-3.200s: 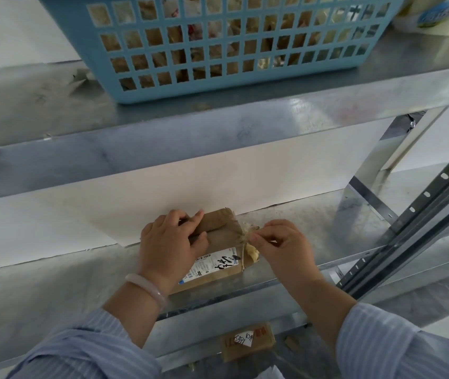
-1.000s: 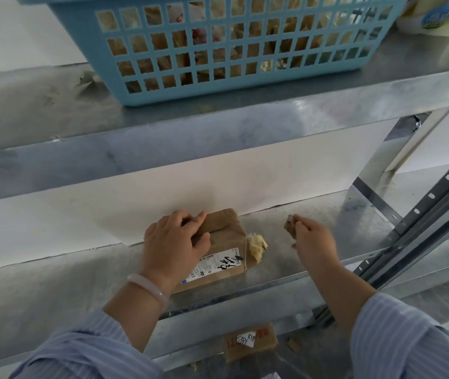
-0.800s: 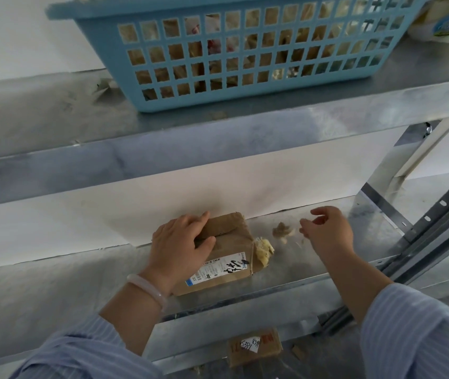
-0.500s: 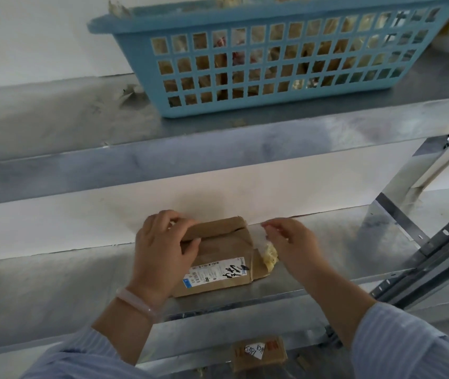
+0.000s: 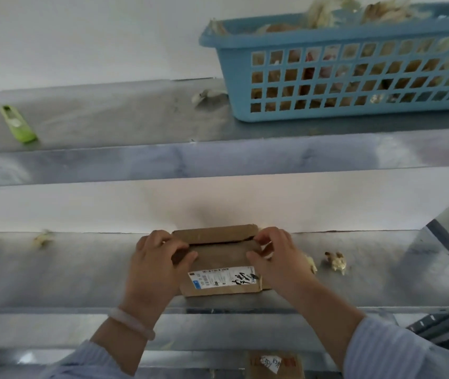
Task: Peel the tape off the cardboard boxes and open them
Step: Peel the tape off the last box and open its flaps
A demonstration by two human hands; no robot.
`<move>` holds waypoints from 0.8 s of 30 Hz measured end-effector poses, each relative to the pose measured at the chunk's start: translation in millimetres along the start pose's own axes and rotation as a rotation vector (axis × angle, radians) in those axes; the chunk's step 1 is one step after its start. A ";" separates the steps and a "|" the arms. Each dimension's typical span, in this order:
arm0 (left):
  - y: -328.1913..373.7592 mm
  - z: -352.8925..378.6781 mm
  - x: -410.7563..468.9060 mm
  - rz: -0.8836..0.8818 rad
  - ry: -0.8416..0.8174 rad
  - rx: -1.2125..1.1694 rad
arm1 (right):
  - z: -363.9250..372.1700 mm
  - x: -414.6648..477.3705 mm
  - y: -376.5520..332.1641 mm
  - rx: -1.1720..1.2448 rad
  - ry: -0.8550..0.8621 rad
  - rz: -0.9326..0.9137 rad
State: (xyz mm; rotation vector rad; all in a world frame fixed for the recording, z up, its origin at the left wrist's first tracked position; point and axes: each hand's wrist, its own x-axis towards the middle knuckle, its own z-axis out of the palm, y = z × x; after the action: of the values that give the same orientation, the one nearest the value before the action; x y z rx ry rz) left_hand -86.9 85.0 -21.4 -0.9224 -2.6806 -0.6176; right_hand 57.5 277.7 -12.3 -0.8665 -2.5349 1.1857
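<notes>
Our left hand [image 5: 157, 265] grips the left end of the cardboard box [image 5: 220, 258], and our right hand [image 5: 278, 258], back from dropping the tape scrap [image 5: 334, 262] nearby, now curls over the right end. The box sits on the shelf [image 5: 81, 269], its seam gaping: tape off, flaps next, we judge

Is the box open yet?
Just starting: the box shows a dark gap between its top flaps, where the left hand and right hand grip. Its inside is hidden.
</notes>
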 end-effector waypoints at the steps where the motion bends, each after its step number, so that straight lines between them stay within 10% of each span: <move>1: -0.7 0.3 -0.7 -0.005 -0.014 -0.013 | 0.4 1.3 -3.5 -0.006 -0.006 0.001; 10: -14.4 -7.0 17.9 -0.038 -0.302 -0.243 | 5.4 -3.3 -23.4 0.204 0.014 0.094; 15: -18.2 -17.4 29.6 -0.368 -0.370 -0.713 | 7.3 0.8 -35.0 0.266 0.033 0.205; 24: -45.3 -31.0 52.4 -0.031 -0.815 -0.463 | 4.9 18.0 -58.2 -0.083 -0.229 0.238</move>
State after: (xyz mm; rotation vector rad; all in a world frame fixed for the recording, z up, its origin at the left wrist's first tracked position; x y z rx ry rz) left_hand -153.3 66.1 10.3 -1.5214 -3.3159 -1.0916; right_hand 16.4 256.0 27.4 -1.1397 -2.7384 1.3253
